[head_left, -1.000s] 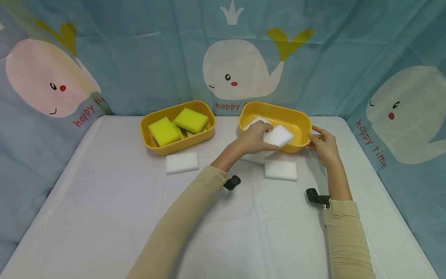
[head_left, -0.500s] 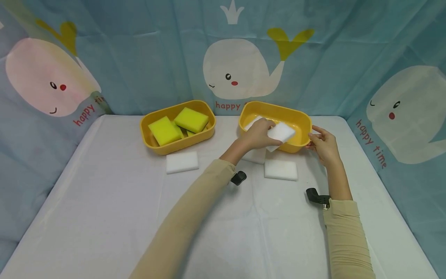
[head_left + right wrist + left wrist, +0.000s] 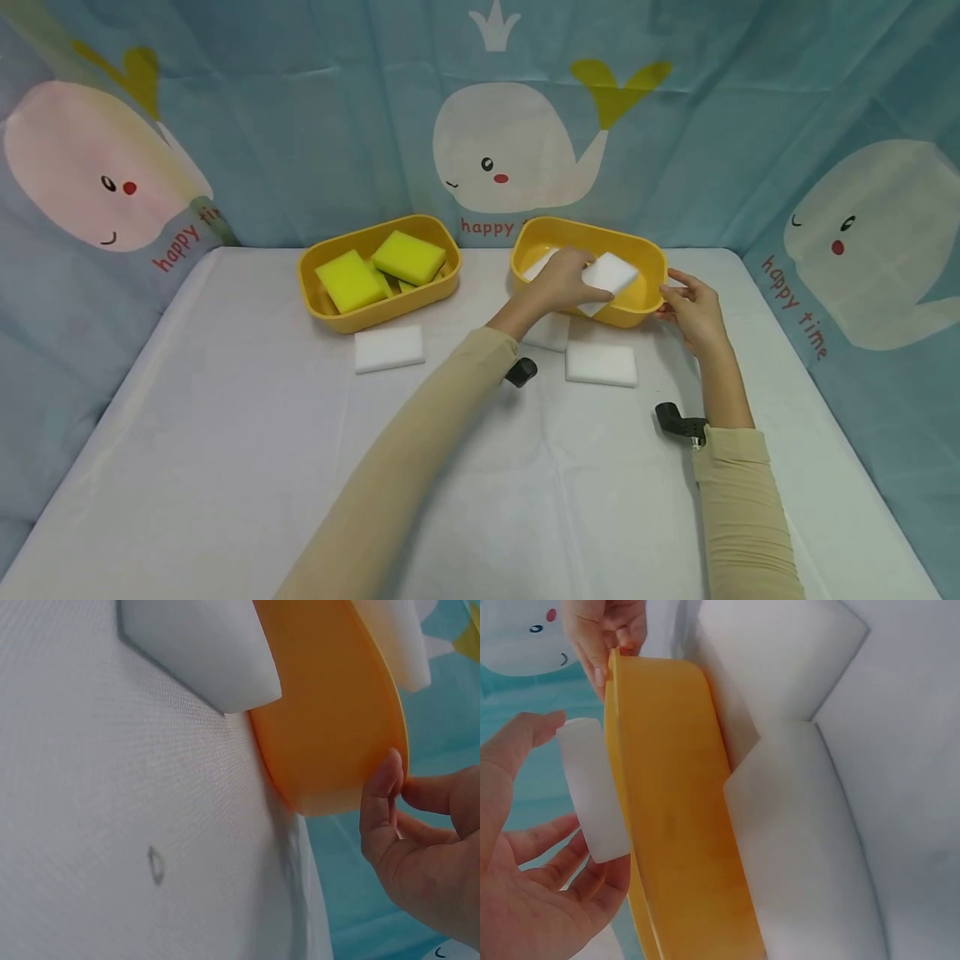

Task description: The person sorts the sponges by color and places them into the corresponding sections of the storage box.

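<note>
My left hand (image 3: pixel 558 282) pinches a white sponge (image 3: pixel 611 273) between thumb and fingers, above the near rim of the right-hand yellow basin (image 3: pixel 647 290). In the left wrist view that sponge (image 3: pixel 592 791) is tilted and its lower end meets the basin's rim. Another white sponge (image 3: pixel 538 265) lies inside the basin, partly hidden behind the left hand. At the basin's right end, my right hand (image 3: pixel 697 315) pinches the rim between thumb and fingers, seen closely in the right wrist view. Two white sponges, one nearer (image 3: pixel 602 365) and one partly covered (image 3: pixel 549 333), lie in front.
A second yellow basin (image 3: pixel 367 318) at the left holds several yellow sponges (image 3: pixel 408 257). One white sponge (image 3: pixel 388 348) lies on the white-covered table (image 3: pixel 480 500) in front of it. A blue whale-print curtain (image 3: pixel 337 125) stands behind.
My left hand has carried the white sponge a little to the right and further over the basin. The right hand stays at the rim.
</note>
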### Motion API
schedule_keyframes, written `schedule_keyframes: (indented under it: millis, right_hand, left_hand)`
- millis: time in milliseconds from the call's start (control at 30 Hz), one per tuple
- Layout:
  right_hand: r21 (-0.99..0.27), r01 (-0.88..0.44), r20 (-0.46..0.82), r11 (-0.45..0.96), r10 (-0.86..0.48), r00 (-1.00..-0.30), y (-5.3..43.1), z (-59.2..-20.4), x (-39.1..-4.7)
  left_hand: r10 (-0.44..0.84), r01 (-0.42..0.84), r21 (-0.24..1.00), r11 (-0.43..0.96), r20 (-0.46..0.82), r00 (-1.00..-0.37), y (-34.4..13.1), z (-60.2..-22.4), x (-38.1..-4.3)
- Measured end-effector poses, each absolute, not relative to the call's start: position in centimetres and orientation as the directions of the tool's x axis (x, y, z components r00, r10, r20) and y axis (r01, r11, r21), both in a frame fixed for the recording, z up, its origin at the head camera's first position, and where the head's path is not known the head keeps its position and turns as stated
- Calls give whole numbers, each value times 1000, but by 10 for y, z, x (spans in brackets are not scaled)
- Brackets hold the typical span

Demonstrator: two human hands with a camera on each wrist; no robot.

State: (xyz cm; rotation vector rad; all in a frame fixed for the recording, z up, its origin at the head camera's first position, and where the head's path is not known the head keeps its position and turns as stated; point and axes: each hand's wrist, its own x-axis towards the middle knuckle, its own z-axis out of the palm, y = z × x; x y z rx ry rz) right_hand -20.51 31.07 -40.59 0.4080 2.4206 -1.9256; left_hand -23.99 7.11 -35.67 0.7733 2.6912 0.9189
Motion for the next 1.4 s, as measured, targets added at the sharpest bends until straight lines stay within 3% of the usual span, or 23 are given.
schedule_keyframes:
  millis: [233, 1400]
  right_hand:
    - [-944, 223, -175, 242, 205, -963, 306, -403, -203]
    - [-930, 266, -209, 254, 228, -951, 307, -404, -203]
  left_hand:
    - [498, 366, 586, 723, -75, -864, 79, -352, -246]
    - [390, 306, 514, 801, -62, -919, 106, -355, -259]
